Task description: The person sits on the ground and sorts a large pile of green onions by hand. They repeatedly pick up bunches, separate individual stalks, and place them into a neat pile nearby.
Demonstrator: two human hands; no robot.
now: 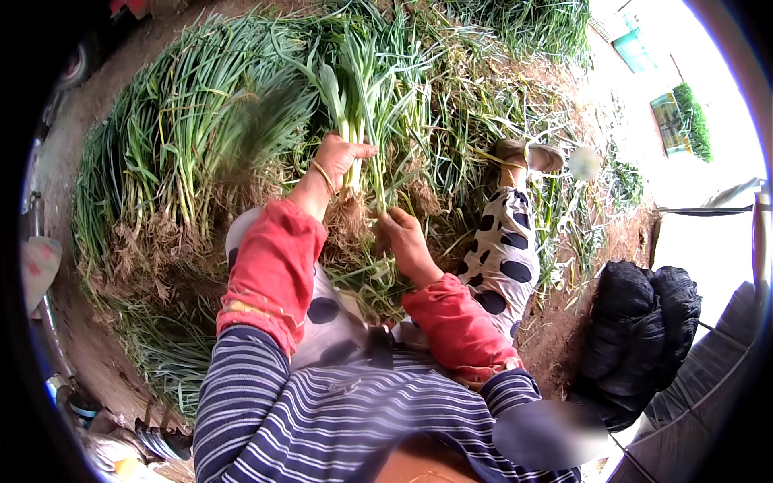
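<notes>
My left hand [339,158] is wrapped around a bunch of leek-like green stalks [350,102], held upright with its brown roots [346,212] hanging below the fist. In my right hand [406,236], the thumb and fingers pinch the lower end of a thin green stalk [379,181]. That stalk's upper part passes by my left thumb and stands beside the bunch; its root end is hidden by my right fingers. Loose rooted stalks [421,193] lie just beyond my right hand.
A large heap of rooted green stalks [181,139] stands at the left. Leaf litter [483,115] covers the soil ahead and to the right, around my shoe [531,156]. A bundle of black mesh [640,338] lies at the right. Another green pile [525,30] is at the far top.
</notes>
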